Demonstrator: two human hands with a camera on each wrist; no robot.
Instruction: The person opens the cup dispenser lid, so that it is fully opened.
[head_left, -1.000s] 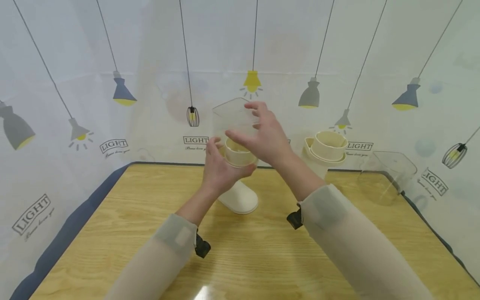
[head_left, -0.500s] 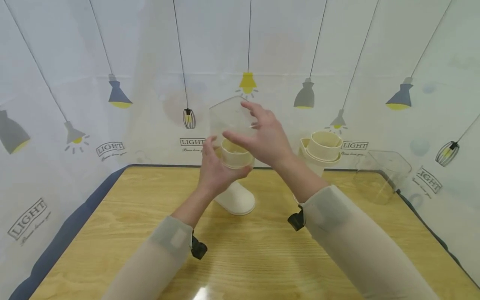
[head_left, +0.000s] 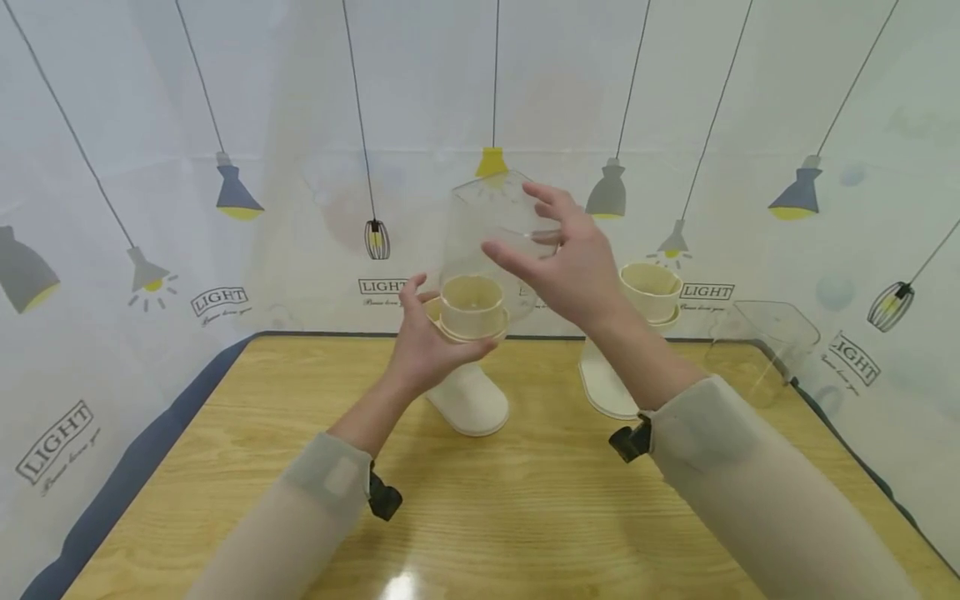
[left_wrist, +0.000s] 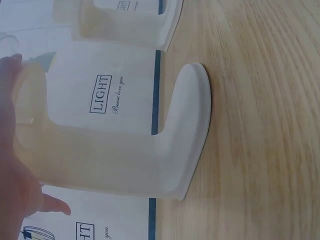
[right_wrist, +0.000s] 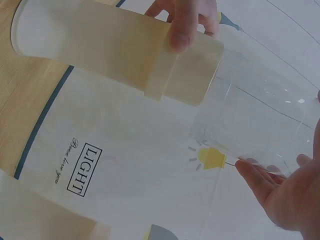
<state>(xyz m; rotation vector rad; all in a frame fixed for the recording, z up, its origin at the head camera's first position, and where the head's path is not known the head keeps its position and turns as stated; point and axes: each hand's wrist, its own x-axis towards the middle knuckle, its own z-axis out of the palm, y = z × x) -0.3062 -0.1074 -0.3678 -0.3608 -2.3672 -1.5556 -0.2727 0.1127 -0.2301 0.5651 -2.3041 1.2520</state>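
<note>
My left hand point(head_left: 427, 354) grips the collar of a cream plastic stand point(head_left: 472, 404) from the left, with the thumb across the front. The stand stands upright, its rounded foot point(left_wrist: 192, 105) on the table. A raised round ring point(head_left: 472, 307) tops it. Above it, a clear plastic container point(head_left: 487, 217) is held by my right hand point(head_left: 573, 262), thumb and fingers spread around its side. In the right wrist view the clear container point(right_wrist: 255, 115) is tilted, its lower end close at the ring's rim. My left fingers point(right_wrist: 182, 37) show on the collar there.
A second cream stand point(head_left: 651, 292) stands to the right, partly behind my right arm. Farther right, another clear container point(head_left: 765, 350) sits near the table's back corner. A printed cloth point(head_left: 315, 183) hangs behind the wooden table point(head_left: 510, 517).
My right hand has moved right and slightly up with the clear container, uncovering more of the ring and the second stand's foot. My left hand keeps its hold on the stand.
</note>
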